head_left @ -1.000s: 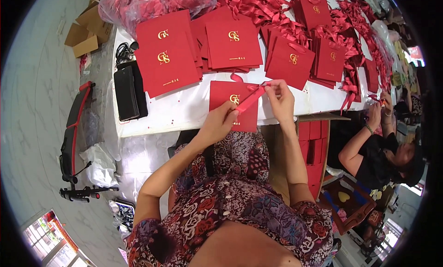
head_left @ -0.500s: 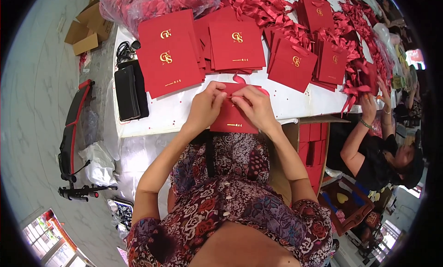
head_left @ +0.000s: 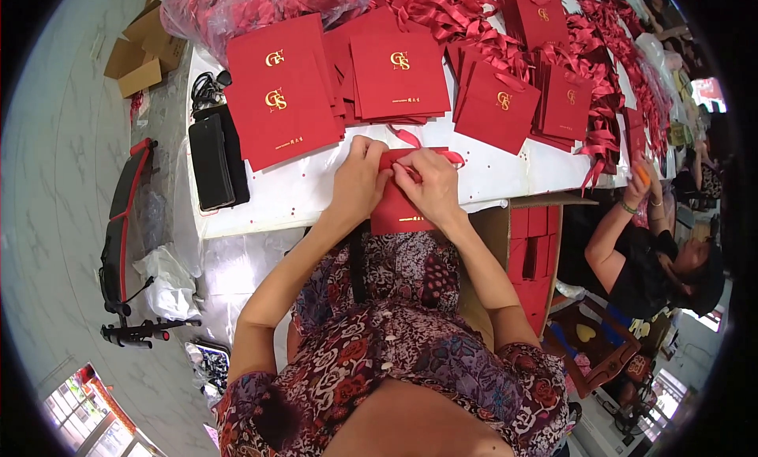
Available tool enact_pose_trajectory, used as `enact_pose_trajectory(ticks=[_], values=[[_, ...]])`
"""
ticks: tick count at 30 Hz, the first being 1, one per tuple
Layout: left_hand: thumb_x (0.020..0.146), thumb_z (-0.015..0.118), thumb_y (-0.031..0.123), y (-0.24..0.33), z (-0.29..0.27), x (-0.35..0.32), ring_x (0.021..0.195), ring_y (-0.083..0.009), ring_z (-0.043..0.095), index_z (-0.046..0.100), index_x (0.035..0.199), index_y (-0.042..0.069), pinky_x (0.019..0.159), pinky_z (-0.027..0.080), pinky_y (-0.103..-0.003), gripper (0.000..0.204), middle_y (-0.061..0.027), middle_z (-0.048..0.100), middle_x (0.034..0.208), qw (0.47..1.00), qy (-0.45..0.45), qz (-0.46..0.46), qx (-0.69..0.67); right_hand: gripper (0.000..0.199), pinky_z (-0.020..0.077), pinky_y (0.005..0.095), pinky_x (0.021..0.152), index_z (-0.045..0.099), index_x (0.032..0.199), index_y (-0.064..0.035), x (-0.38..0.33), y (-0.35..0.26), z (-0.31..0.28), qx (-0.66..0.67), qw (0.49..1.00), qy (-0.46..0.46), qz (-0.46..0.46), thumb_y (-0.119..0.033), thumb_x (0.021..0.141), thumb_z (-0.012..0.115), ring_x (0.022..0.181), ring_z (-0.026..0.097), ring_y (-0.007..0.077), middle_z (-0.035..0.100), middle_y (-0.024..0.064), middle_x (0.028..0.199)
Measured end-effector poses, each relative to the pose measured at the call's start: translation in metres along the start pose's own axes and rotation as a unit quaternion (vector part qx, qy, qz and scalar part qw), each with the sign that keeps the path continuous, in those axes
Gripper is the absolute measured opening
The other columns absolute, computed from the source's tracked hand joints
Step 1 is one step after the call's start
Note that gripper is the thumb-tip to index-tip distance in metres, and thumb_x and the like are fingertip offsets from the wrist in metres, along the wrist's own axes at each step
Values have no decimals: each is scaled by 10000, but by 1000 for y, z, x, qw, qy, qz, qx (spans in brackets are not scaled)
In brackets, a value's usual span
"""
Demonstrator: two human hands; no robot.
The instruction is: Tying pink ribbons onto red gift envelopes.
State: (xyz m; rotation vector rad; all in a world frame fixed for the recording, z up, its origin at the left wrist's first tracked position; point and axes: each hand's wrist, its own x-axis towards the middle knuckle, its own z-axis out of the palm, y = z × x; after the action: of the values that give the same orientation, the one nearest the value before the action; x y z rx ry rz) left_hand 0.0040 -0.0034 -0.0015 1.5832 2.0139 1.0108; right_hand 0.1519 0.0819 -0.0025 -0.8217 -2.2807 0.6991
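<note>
A flat red paper gift bag [head_left: 392, 214] lies at the near edge of the white table [head_left: 292, 192], partly hanging over it. My left hand [head_left: 359, 180] presses on the bag's left side. My right hand [head_left: 426, 184] rests on its right side, fingers pinched at the red ribbon handle [head_left: 430, 151] by the bag's top edge. Both hands cover most of the bag.
Stacks of red bags with gold emblems [head_left: 280, 94] and loose red ribbons [head_left: 450, 15] fill the table behind. Two black phone-like slabs [head_left: 213, 161] lie at the left. An open cardboard box of red bags [head_left: 533, 244] stands to my right; another person [head_left: 655, 252] works beyond it.
My right hand has come down from pulling the ribbon up and to the right. Both hands have closed together over the bag, pressing it to the table.
</note>
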Motion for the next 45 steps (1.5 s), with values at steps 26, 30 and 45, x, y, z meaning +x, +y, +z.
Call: enact_pose_trajectory(ticks=[26, 30, 45], values=[[866, 625, -8, 17, 7, -5, 726, -313, 672, 636, 987, 47, 647, 519, -375, 133, -152, 671, 858, 997, 64, 25, -46, 149, 517, 392, 737, 625, 744, -19, 7, -6, -17, 103, 973, -114, 170, -123, 767, 730, 617, 631, 284, 632, 105, 664], [874, 646, 26, 15, 5, -2, 654, -242, 643, 635, 960, 51, 600, 493, -340, 90, -119, 666, 805, 994, 81, 16, -71, 146, 507, 414, 724, 632, 826, -30, -5, -2, -4, 19, 999, -38, 14, -128, 798, 737, 698, 637, 303, 625, 105, 726], [839, 741, 77, 13, -7, 5, 728, -251, 615, 660, 939, 53, 631, 490, -354, 131, -87, 631, 818, 986, -11, 159, -58, 153, 501, 393, 728, 704, 927, -20, 33, 5, -57, 47, 962, -243, 111, -166, 898, 666, 773, 637, 314, 647, 136, 830]])
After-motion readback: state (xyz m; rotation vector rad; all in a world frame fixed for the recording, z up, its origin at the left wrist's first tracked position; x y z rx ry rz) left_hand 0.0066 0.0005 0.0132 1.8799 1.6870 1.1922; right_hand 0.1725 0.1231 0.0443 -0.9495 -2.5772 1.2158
